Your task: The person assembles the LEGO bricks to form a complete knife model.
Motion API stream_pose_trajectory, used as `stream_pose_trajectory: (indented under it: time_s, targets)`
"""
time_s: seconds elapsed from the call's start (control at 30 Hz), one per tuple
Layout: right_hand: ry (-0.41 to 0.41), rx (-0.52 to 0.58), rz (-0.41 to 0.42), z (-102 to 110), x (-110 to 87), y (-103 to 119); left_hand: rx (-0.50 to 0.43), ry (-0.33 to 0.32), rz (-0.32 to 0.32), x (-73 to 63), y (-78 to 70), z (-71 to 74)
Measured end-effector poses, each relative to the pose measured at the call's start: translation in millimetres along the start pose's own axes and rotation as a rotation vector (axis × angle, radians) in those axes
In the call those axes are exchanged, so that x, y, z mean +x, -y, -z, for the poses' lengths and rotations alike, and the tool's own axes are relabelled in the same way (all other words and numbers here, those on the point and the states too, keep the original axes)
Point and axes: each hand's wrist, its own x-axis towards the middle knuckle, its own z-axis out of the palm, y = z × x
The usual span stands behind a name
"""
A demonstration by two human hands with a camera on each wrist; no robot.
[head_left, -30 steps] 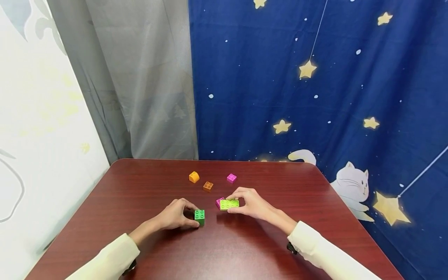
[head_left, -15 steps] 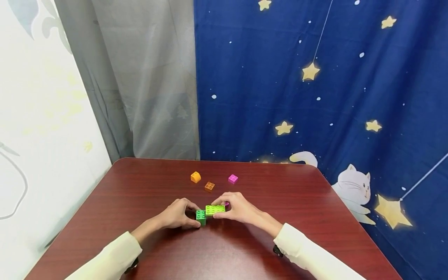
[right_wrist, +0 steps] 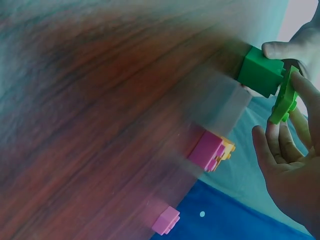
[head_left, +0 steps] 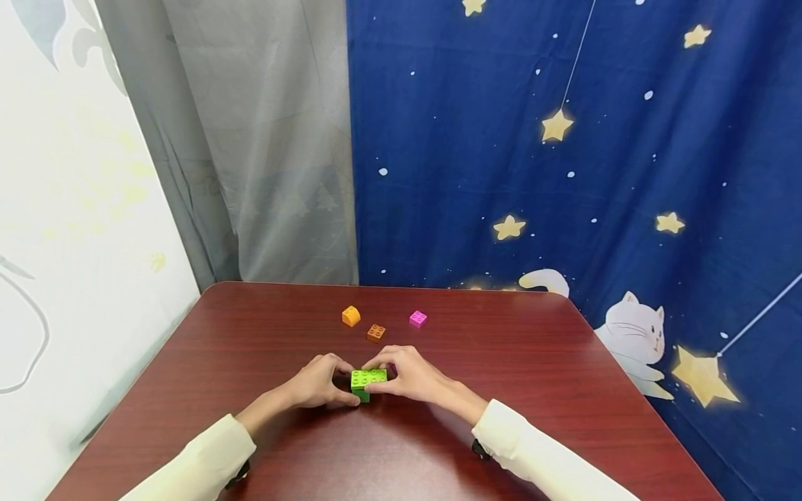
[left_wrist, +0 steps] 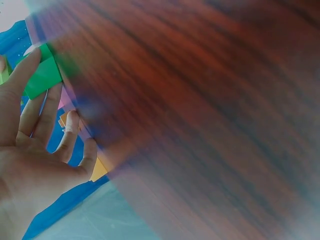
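My left hand (head_left: 318, 382) pinches a green toy building block (head_left: 361, 396) between thumb and fingers at the middle of the table. A flatter lime-green building block (head_left: 368, 377) is pinched by my right hand (head_left: 409, 374) and lies over the green block's top, reaching out to the right. In the right wrist view the lime block (right_wrist: 285, 97) faces the studs of the green block (right_wrist: 260, 73); some studs still show between them. Whether the two are pressed together I cannot tell. In the left wrist view my left thumb lies across the green block (left_wrist: 46, 79).
A magenta block (right_wrist: 206, 150) stands close by the right hand, mostly hidden in the head view. Farther back lie a yellow-orange curved block (head_left: 351, 316), a brown-orange block (head_left: 376, 332) and a pink block (head_left: 418, 319). Curtains hang behind the table (head_left: 276, 306).
My right hand has moved left with the lime block, from above the magenta block to over the green one. My left hand keeps its hold on the green block in nearly the same place.
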Motion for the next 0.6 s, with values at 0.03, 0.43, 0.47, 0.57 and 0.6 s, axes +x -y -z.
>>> stream_pose_trajectory:
  time_s: [0.03,0.43,0.47,0.57,0.6]
  targets:
    - [0.000,0.004,0.003,-1.2,0.5,0.1,-0.006,0.002,0.000,0.1,-0.2,0.0]
    - [0.010,-0.007,0.029,-5.9,3.8,1.0,-0.002,0.002,0.015,0.9,-0.3,0.0]
    - [0.012,-0.009,0.031,-6.2,4.1,1.0,-0.002,0.002,0.016,0.9,-0.5,0.1]
    - [0.016,-0.016,0.031,-7.0,5.1,1.6,-0.003,-0.002,0.018,0.9,-1.0,0.3]
    - [0.017,-0.019,0.030,-7.4,5.5,1.8,-0.003,-0.003,0.018,0.9,-1.0,0.2]
